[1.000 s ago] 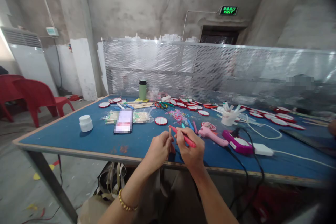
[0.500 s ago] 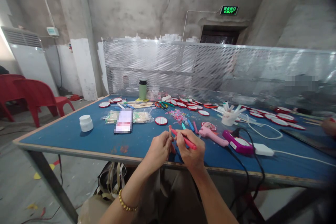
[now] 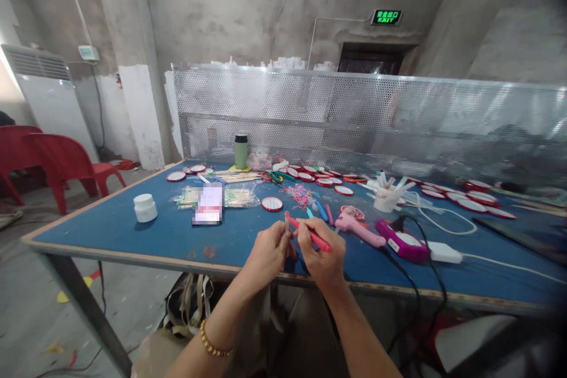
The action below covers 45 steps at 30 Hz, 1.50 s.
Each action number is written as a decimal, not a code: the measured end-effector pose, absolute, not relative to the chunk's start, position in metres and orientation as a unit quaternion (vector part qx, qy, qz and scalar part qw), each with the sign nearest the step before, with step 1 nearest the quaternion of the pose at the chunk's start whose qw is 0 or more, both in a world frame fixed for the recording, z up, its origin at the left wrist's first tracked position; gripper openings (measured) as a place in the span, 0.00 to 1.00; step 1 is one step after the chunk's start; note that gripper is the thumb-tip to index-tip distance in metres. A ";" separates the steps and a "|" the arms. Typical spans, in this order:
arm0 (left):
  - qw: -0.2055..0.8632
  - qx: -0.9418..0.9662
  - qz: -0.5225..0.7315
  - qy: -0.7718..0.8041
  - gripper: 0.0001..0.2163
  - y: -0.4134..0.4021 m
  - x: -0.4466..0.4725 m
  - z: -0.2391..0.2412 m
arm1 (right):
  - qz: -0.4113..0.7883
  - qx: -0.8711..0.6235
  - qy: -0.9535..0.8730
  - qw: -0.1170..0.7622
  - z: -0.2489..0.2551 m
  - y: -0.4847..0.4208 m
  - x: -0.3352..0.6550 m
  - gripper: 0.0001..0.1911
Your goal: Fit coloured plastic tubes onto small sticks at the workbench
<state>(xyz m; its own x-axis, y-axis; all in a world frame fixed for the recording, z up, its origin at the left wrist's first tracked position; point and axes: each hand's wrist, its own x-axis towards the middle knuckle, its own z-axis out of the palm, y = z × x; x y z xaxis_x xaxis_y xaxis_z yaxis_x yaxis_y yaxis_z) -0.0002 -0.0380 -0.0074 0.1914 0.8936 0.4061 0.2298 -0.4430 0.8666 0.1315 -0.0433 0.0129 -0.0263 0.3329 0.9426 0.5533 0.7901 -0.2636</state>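
Left hand: the left hand is at the near edge of the blue flat table. Its fingers are pressed together, pinching a thin pale wooden stick that stands upright.
Right hand: the right hand is just beside the left one. Its fingers are curled tight around a thin red plastic pen.
Pen: it slants up to the left, and its tip is right by the top of the stick.
Near right: a pink plastic glue gun and a purple and white glue gun lie on the table, with black cords.
Far side: small round red-rimmed discs, a white cup full of sticks and a green tall bottle.
Left: a small white round jar.
Writing: a green lit sign on the far wall reads "EXIT"; the marks above the word are too small to read.
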 end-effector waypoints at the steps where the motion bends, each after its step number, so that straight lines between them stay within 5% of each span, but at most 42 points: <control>1: 0.338 0.693 0.491 0.405 0.12 -0.038 0.000 -0.007 | -0.088 -0.311 -0.711 0.624 0.013 -0.043 0.132 0.10; 45: 0.323 0.702 0.489 0.404 0.12 -0.041 -0.001 -0.004 | -0.094 -0.320 -0.709 0.621 0.010 -0.041 0.133 0.10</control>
<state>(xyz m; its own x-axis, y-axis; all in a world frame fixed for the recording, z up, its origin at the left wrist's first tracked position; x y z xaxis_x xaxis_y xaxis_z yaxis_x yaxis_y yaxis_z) -0.0007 -0.0406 -0.0037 0.1945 0.8838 0.4255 0.2511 -0.4642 0.8494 0.1335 -0.0405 0.0099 -0.0243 0.3372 0.9411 0.5702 0.7779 -0.2640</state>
